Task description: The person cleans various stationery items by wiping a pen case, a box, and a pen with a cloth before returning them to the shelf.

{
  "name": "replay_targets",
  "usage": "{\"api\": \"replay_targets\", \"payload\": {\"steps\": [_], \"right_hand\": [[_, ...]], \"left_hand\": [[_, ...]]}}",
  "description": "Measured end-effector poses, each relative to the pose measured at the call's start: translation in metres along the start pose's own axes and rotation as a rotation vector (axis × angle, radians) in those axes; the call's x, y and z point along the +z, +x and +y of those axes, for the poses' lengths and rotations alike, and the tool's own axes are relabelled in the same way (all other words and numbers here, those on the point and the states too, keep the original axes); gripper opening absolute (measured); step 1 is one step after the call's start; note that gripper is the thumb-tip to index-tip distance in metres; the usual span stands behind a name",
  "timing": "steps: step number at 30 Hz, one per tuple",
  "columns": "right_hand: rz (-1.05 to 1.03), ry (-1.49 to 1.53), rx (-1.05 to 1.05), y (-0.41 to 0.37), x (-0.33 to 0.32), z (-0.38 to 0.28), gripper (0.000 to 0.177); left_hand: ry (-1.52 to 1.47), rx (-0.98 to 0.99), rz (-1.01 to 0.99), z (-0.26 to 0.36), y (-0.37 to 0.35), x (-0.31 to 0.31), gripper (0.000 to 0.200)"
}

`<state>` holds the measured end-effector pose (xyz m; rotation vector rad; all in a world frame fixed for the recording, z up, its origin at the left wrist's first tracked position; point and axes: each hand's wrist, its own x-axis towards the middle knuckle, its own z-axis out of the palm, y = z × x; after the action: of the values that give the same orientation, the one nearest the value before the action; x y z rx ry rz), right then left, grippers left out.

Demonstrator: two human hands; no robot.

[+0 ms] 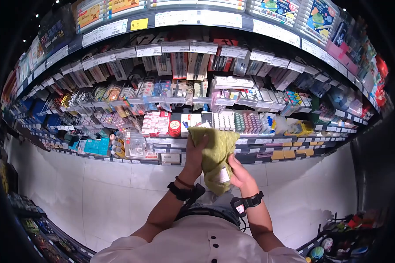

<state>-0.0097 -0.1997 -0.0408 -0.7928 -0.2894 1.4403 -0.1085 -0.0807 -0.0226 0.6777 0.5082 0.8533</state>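
Note:
A yellow-green, soft, wrinkled cloth item (216, 151) hangs between my two hands, in front of my body. Its exact kind I cannot make out. A white label (224, 175) shows near its lower end. My left hand (196, 151) grips its left side, with the thumb lying over the front. On the lower right edge, my right hand (242, 173) holds it near the label, thumb pointing up. Both wrists wear black straps with small devices. The cloth covers part of the lower shelf behind it.
Ahead stands a curved-looking shelf unit with pens on hooks (180, 65), red-and-white boxes (156, 123), rows of small bottles (250, 122) and price tags (202, 18). Pale floor tiles (105, 184) lie below. More goods (338, 236) stand at the lower right.

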Motion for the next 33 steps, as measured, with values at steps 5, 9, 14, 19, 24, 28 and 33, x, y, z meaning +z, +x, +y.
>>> {"api": "replay_targets", "payload": {"steps": [5,9,14,19,24,28,33], "right_hand": [[0.244,-0.109,-0.284,0.014,0.004,0.007,0.046],[0.120,0.258,-0.371,0.005,0.024,0.000,0.061],[-0.044,0.144,-0.184,0.011,-0.014,0.006,0.043],[-0.017,-0.282,-0.119,0.013,0.009,0.012,0.032],[-0.045,-0.833,-0.255,0.007,0.026,0.011,0.035],[0.027,-1.195,-0.461,0.003,0.030,0.015,0.035],[0.137,-1.474,-0.462,-0.006,0.027,0.020,0.034]], "left_hand": [[0.062,0.122,0.085,-0.005,0.005,-0.009,0.041],[-0.024,0.169,0.115,-0.007,0.009,-0.019,0.040],[-0.140,0.063,0.045,-0.003,0.004,-0.022,0.034],[0.010,0.151,0.005,-0.006,-0.004,-0.006,0.037],[0.117,0.104,-0.008,-0.011,-0.004,-0.011,0.042],[0.006,0.006,0.056,0.010,-0.007,-0.006,0.039],[0.051,0.167,0.115,0.013,-0.002,-0.007,0.039]]}}
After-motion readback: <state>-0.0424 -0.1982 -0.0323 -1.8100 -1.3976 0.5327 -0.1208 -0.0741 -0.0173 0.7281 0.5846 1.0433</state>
